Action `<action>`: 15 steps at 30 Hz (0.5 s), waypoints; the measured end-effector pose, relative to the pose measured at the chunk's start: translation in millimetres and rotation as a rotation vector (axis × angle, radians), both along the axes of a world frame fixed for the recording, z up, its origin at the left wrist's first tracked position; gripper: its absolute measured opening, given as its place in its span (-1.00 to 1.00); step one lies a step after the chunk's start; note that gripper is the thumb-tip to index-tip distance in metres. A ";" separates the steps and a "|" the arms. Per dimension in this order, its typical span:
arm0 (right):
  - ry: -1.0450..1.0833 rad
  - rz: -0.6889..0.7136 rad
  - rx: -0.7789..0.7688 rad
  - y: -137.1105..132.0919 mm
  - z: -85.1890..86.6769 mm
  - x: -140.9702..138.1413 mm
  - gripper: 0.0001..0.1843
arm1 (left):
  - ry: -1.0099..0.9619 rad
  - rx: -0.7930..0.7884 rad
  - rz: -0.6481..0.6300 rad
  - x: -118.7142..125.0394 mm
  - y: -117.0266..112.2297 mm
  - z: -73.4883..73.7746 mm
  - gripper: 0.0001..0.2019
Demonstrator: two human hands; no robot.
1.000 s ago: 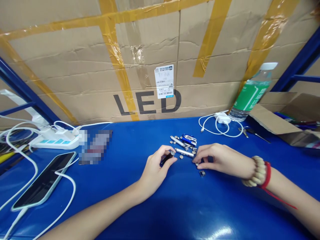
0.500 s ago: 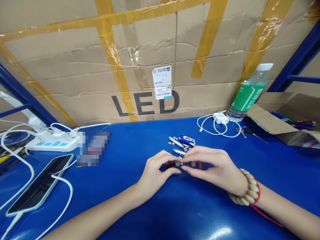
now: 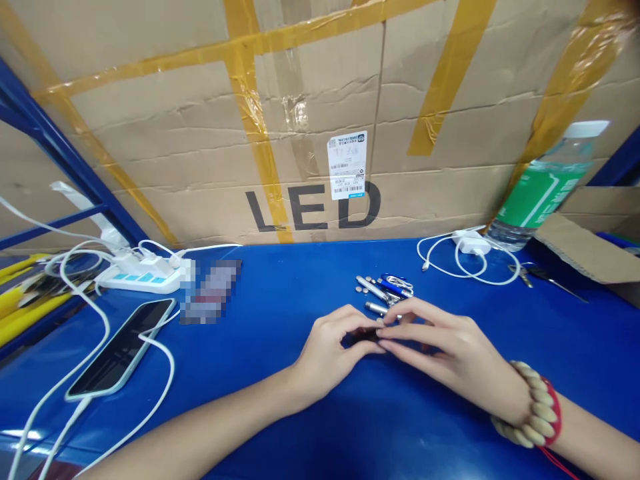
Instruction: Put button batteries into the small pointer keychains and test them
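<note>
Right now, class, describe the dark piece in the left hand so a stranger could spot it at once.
Find the big cardboard box marked LED, then the blue table before it. Near the table's middle, the left hand meets the right hand, holding the dark piece between thumb and fingers. Its dark colour sets it apart from the silver tubes lying just beyond.

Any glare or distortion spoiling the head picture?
Head view: glare on the clear packing tape; a pixelated patch; the water bottle leans, probably wide-angle stretch; the dark object between left hand and right hand is too shadowed to identify.
</note>
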State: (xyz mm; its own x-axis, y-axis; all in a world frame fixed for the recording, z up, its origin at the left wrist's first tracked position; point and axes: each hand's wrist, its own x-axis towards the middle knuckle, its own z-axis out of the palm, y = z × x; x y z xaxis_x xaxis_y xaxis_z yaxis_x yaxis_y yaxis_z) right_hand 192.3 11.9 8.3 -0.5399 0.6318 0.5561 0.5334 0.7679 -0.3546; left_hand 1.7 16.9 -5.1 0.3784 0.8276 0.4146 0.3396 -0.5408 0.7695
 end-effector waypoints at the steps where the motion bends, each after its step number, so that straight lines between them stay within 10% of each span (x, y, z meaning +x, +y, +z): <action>1: 0.012 -0.017 -0.032 0.4 -0.2 0.2 -0.80 | 0.007 0.000 0.016 -0.2 0.0 -0.3 -0.89; 15: -0.386 -0.202 0.080 14.8 -13.0 3.6 -0.75 | 0.043 -0.085 0.157 -0.6 1.4 0.1 -0.91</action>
State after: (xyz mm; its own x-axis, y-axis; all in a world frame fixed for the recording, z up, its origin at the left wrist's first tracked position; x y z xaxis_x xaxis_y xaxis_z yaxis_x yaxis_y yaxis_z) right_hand 195.9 26.7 -4.7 -0.5881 0.7091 0.3890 0.7571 0.6518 -0.0436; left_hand 1.2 18.3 -5.0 0.2579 0.9091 0.3271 0.4482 -0.4125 0.7931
